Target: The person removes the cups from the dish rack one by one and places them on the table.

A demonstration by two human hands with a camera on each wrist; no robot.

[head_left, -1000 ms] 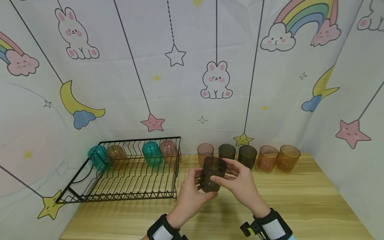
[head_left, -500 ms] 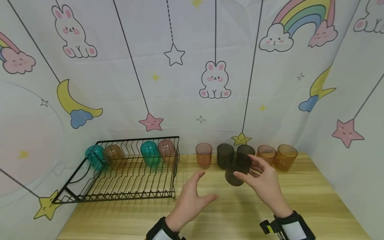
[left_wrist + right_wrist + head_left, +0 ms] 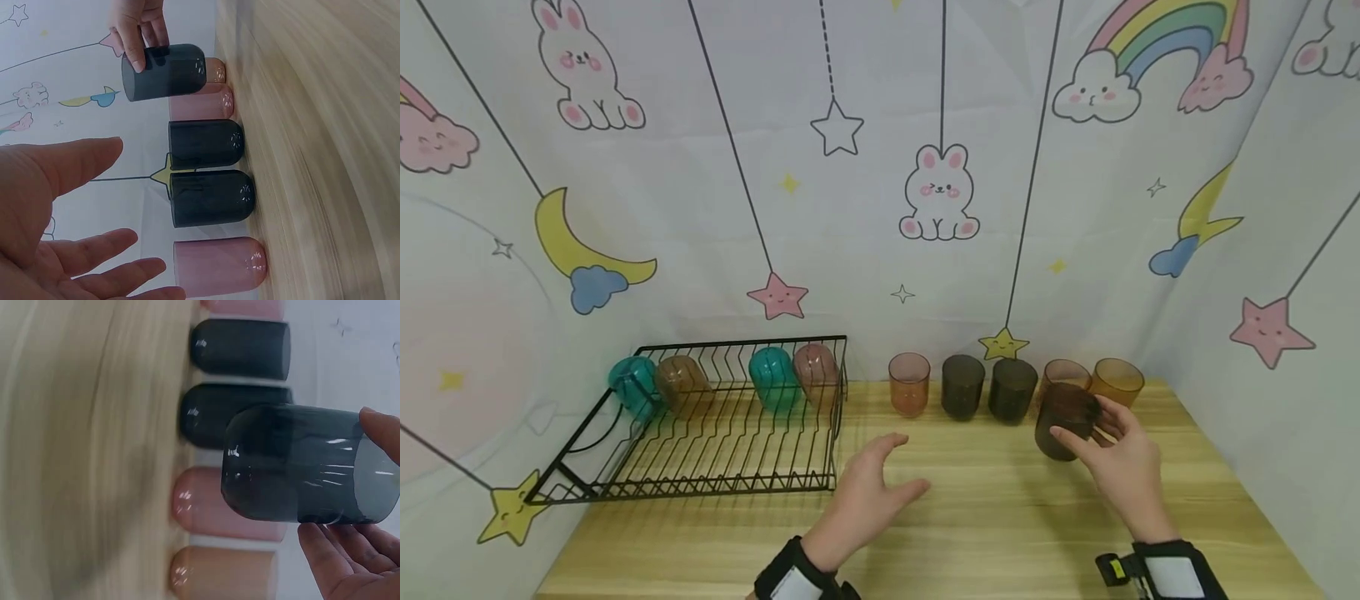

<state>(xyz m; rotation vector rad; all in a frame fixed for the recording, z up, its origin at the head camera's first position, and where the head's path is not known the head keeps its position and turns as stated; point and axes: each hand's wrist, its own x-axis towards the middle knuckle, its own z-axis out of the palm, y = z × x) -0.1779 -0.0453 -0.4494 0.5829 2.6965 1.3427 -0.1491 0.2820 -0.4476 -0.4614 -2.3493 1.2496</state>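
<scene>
My right hand grips a dark grey see-through cup near its rim, thumb on one side and fingers on the other. In the right wrist view the held cup is off the table, mouth up. Behind it stands a row of cups: a pink one, two dark grey ones, another pink one partly hidden by the held cup, and an amber one. My left hand hovers over the table, thumb and fingers apart, holding nothing.
On the left stands a black wire dish rack. Upside-down cups lean in it: teal ones, a brown one and a pinkish one. A printed cloth hangs behind the wooden table.
The left hand has let go of the dark cup. My right hand has carried that cup rightward, from between both hands to before the right end of the row.
</scene>
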